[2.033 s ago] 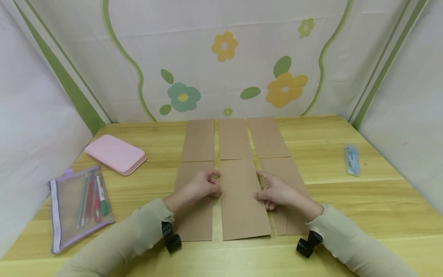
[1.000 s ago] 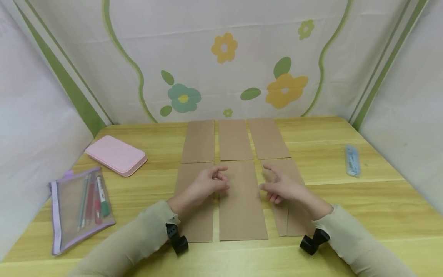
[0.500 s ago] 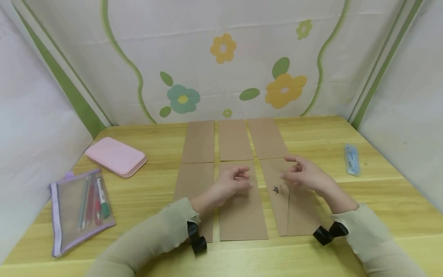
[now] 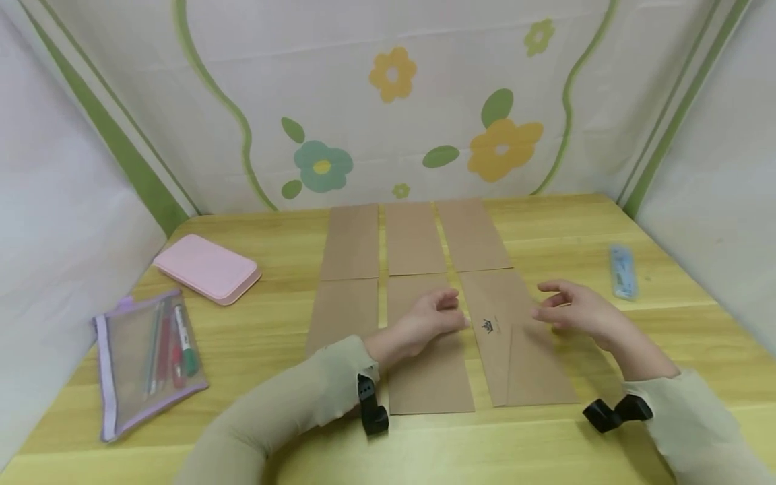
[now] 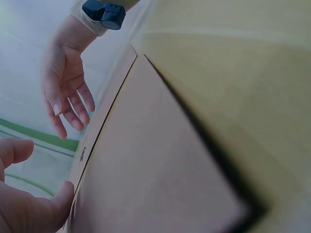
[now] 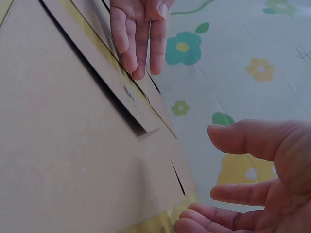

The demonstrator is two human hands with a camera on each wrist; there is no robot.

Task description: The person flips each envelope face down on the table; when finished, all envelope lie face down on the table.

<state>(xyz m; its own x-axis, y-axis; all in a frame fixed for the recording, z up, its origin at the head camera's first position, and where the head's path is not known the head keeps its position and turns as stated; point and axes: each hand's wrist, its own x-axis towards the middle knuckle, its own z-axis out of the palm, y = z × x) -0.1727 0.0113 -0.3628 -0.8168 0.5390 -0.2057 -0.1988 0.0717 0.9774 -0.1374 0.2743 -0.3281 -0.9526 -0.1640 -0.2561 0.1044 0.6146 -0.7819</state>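
Brown kraft-paper envelopes lie in two rows of three. The front right envelope (image 4: 539, 377) has a triangular flap (image 4: 494, 364) printed with a small crown; in the right wrist view the flap's edge lifts slightly. My left hand (image 4: 421, 323) hovers over the front middle envelope (image 4: 430, 387), fingers loosely bent, fingertips at the gap beside the flap. My right hand (image 4: 582, 313) is held just right of the front right envelope, thumb and fingers apart with nothing between them. The front left envelope (image 4: 342, 310) is partly covered by my left sleeve.
At the left are a pink case (image 4: 206, 266) and a mesh zip pouch (image 4: 127, 377) with pens inside. A small light-blue item (image 4: 623, 271) lies at the right. The back row of envelopes (image 4: 415, 236) stretches towards the flowered curtain (image 4: 242, 54).
Both hands have let go of the front middle envelope, which now lies flat, and moved right. The crown print on the front right envelope has come into sight.
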